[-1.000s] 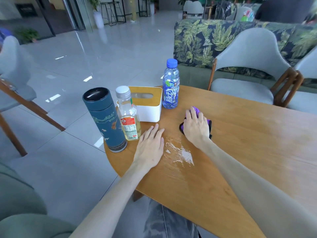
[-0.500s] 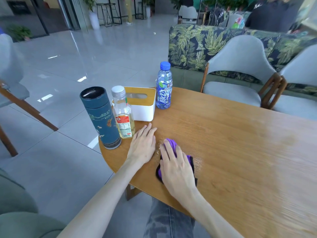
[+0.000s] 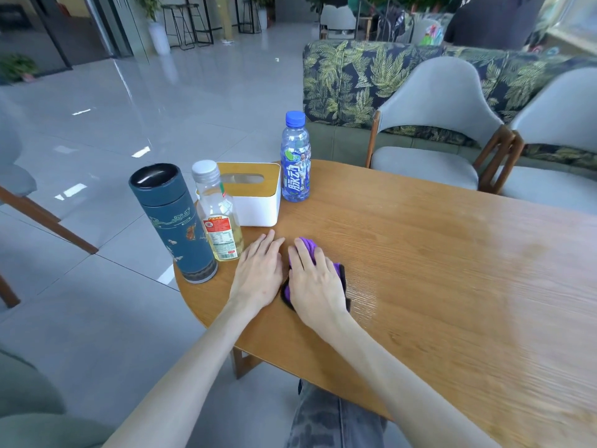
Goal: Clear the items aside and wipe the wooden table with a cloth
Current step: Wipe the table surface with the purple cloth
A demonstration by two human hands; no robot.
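Note:
My right hand (image 3: 315,284) presses flat on a purple cloth (image 3: 307,245) with a dark edge, on the wooden table (image 3: 436,286) near its left end. Purple fabric shows past my fingertips and beside my palm. My left hand (image 3: 258,274) rests flat on the wood right beside it, fingers apart, holding nothing. At the table's left rim stand a dark blue flask (image 3: 174,221), an oil bottle (image 3: 219,211) with a silver cap, a white tissue box (image 3: 253,195) with a wooden lid, and a blue-capped drink bottle (image 3: 295,160). A faint damp sheen lies right of the cloth.
Two grey chairs with wooden frames (image 3: 433,137) stand at the table's far side, a leaf-patterned sofa (image 3: 355,79) behind them. Another chair's wooden leg (image 3: 48,221) is on the tiled floor at the left. My knee in grey trousers (image 3: 329,418) shows under the near edge.
My right hand slid the cloth from beside the drink bottle toward me through the wet puddle, then a little forward beside my left hand. The puddle is gone; only a sheen is left.

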